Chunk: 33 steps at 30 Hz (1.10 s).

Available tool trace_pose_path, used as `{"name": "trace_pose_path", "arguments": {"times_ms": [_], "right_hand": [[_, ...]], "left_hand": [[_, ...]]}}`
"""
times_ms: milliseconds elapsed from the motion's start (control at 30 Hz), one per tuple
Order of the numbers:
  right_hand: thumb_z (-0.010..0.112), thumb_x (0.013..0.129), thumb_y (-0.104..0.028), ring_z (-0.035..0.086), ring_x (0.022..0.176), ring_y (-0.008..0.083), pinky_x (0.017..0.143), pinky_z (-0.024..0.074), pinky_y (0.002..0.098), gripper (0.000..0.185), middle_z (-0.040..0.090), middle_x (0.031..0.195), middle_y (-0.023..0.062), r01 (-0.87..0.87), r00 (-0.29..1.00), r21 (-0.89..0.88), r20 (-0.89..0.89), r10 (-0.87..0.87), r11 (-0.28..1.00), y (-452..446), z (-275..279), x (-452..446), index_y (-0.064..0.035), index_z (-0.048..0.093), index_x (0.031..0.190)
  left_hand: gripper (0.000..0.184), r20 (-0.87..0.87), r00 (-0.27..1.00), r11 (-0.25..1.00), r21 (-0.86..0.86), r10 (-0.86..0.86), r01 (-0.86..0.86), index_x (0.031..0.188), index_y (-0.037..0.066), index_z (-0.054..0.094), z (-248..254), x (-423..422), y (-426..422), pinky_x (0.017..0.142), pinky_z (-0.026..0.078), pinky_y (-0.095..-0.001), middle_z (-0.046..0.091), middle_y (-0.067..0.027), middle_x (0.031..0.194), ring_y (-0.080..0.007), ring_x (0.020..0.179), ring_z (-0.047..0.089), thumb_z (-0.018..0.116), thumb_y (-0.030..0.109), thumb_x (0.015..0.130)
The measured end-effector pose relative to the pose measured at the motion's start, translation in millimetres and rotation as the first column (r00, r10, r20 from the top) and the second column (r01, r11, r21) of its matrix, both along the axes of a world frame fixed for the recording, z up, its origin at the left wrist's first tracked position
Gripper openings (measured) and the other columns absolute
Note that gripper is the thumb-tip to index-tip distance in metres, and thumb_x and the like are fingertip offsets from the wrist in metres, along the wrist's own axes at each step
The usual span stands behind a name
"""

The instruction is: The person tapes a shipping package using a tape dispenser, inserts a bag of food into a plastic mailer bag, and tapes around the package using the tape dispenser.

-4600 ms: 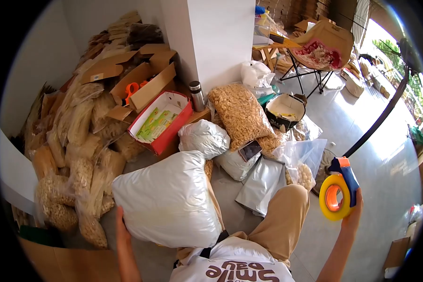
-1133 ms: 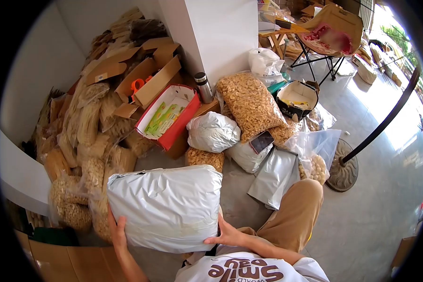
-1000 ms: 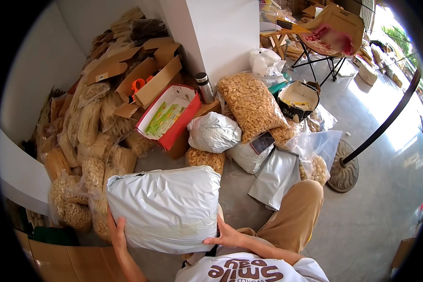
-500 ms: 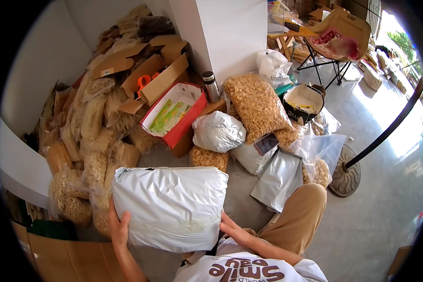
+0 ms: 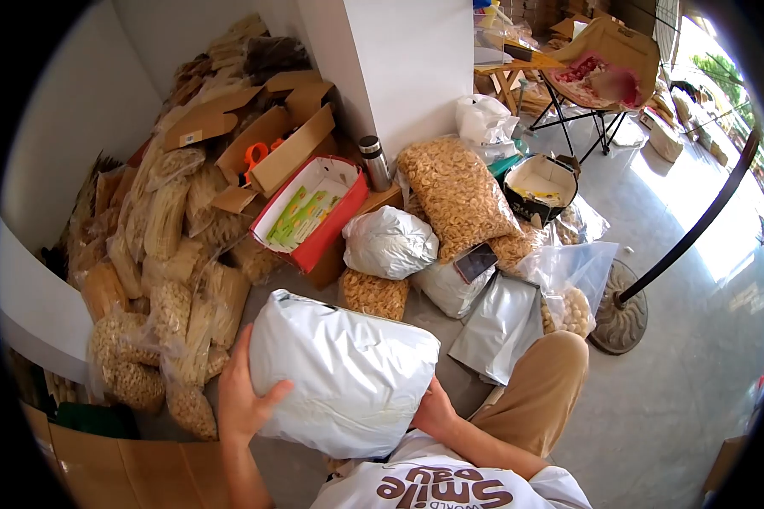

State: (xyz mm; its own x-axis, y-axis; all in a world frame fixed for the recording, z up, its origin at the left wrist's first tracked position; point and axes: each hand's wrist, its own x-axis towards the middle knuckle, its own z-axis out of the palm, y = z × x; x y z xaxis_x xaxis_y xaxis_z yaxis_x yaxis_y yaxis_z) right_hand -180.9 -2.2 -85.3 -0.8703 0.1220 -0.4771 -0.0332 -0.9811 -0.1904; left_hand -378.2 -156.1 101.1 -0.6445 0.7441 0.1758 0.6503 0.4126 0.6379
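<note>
A bulky silver-white plastic mailer package [image 5: 341,373] is held in front of my body, tilted with its right side lower. My left hand [image 5: 248,392] grips its left side, thumb pressed on the near face and fingers along the edge. At the lower right edge, my right hand [image 5: 435,407] clasps the package, with its fingers partly hidden. Just beyond are a wrapped silver bundle [image 5: 390,243] and a flat silver mailer bag [image 5: 499,327] lying on the floor. A phone [image 5: 475,263] rests on another silver package.
Bagged dried goods [image 5: 170,314] pile up on the left. A red box [image 5: 310,212] with green packets, a steel thermos [image 5: 374,163] and a large bag of dried slices [image 5: 457,191] stand ahead. On the right is a round metal base [image 5: 621,318] with a black pole.
The package has shifted right and turned, its left end rising and its right side dropping. Both hands have moved with it and keep hold.
</note>
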Motion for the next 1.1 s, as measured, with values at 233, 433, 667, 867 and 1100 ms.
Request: {"name": "trace_pose_path", "arguments": {"times_ms": [233, 433, 667, 867, 1100], "right_hand": [[0.034, 0.087, -0.049, 0.035, 0.124, 0.0291, 0.104, 0.0233, 0.0463, 0.059, 0.034, 0.138, 0.0082, 0.177, 0.981, -0.144, -0.055, -0.187, 0.974, 0.3, -27.7, 12.1, -0.0124, 0.035, 0.133], [0.032, 0.084, -0.053, 0.034, 0.125, 0.0312, 0.106, 0.0209, 0.0479, 0.063, 0.035, 0.137, 0.0106, 0.280, 0.948, -0.212, -0.094, -0.305, 0.936, 3.8, -30.9, 22.4, -0.0142, 0.035, 0.134], [0.033, 0.084, -0.053, 0.036, 0.124, 0.0308, 0.104, 0.0228, 0.0486, 0.063, 0.036, 0.137, 0.0094, 0.407, 0.894, -0.172, -0.125, -0.429, 0.897, 38.2, -43.9, 16.7, -0.0144, 0.035, 0.133], [0.034, 0.088, -0.051, 0.020, 0.131, 0.0310, 0.105, 0.0176, 0.0501, 0.063, 0.023, 0.143, 0.0094, 0.469, 0.883, 0.104, -0.053, -0.466, 0.877, 111.4, -129.4, 1.5, -0.0145, 0.022, 0.138], [0.053, 0.083, -0.044, 0.004, 0.134, 0.0350, 0.102, 0.0176, 0.0532, 0.082, -0.002, 0.148, 0.0055, -0.064, 0.876, 0.391, 0.463, -0.136, 0.918, 103.0, -129.8, -0.2, -0.0237, -0.001, 0.142]], "left_hand": [[0.088, -0.148, 0.975, 0.969, -0.207, -0.165, 0.133, 0.128, -0.007, 0.031, -4.4, 15.3, 61.6, 0.094, 0.036, -0.0389, 0.044, -0.0275, 0.124, -0.0384, 0.113, 0.045, 0.069, 0.043, 0.067], [0.087, -0.132, 0.947, 0.918, -0.316, -0.291, 0.238, 0.126, -0.007, 0.035, -8.9, 24.3, 102.3, 0.091, 0.039, -0.0394, 0.048, -0.0264, 0.119, -0.0373, 0.109, 0.049, 0.068, 0.049, 0.068], [0.085, -0.125, 0.916, 0.917, -0.171, -0.382, 0.360, 0.126, -0.006, 0.036, -26.6, 3.0, 138.9, 0.092, 0.039, -0.0373, 0.050, -0.0253, 0.118, -0.0377, 0.108, 0.050, 0.068, 0.047, 0.068], [0.086, -0.093, 0.925, 0.882, -0.350, -0.368, 0.315, 0.139, 0.018, 0.020, -161.7, -37.6, 175.1, 0.103, 0.008, -0.0591, 0.021, -0.0132, 0.144, -0.0314, 0.132, 0.020, 0.066, 0.041, 0.070], [0.112, 0.233, 0.905, 0.710, -0.562, -0.355, 0.424, 0.141, 0.015, -0.003, -268.4, 4.7, 152.7, 0.104, 0.023, -0.0498, 0.004, -0.0215, 0.144, -0.0442, 0.130, 0.014, 0.074, 0.038, 0.062]]}}
